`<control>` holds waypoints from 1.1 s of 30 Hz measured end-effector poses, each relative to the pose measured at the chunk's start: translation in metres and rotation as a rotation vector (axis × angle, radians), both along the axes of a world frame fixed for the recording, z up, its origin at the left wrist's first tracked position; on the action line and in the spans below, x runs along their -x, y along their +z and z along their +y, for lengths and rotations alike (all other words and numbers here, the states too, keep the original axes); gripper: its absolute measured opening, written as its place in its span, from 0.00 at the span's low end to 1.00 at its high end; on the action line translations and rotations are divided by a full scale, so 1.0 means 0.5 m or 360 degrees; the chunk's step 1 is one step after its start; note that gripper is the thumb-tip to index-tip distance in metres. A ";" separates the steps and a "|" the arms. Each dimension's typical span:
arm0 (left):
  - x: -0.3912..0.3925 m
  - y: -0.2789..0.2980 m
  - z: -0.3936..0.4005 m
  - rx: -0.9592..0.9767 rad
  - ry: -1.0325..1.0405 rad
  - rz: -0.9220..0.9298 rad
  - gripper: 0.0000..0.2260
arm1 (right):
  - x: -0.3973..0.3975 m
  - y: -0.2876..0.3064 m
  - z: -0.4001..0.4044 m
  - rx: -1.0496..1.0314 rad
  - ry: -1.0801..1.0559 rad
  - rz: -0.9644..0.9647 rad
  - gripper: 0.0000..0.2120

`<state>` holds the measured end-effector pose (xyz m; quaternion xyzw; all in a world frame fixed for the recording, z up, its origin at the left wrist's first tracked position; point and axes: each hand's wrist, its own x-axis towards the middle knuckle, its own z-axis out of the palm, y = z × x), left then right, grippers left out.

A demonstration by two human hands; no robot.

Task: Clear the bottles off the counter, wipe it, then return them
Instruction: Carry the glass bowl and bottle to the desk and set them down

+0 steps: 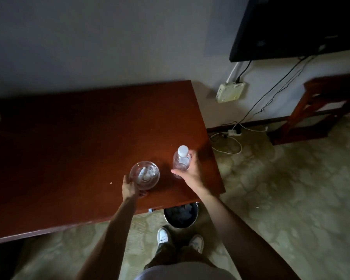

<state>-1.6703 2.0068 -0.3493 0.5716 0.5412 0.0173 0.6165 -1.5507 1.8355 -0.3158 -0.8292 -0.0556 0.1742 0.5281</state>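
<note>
A clear plastic bottle (181, 161) with a white cap stands near the right end of the reddish-brown wooden counter (79, 138). My right hand (190, 170) is wrapped around its right side. To its left sits a clear round glass bowl (144, 174) with some pale objects inside. My left hand (130, 187) grips the bowl's near-left side. Both arms reach in from the bottom of the view.
A metal waste bin (181, 216) with a dark liner stands on the carpet under the counter's front edge. A dark TV (295, 25) hangs on the wall at upper right, with cables and a power strip (233, 132) below. A wooden rack (319, 110) stands at far right.
</note>
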 end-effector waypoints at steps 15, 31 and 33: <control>0.009 -0.015 -0.008 0.0027 -0.0132 -0.0128 0.21 | 0.017 -0.055 -0.014 0.0057 -0.0012 -0.0021 0.42; 0.056 0.010 -0.103 0.0005 0.0210 -0.0041 0.17 | 0.028 -0.082 -0.140 0.0001 -0.0142 -0.0192 0.35; 0.064 0.024 -0.155 0.0036 0.0037 -0.0124 0.11 | 0.046 -0.083 -0.193 -0.0046 -0.0334 -0.0157 0.27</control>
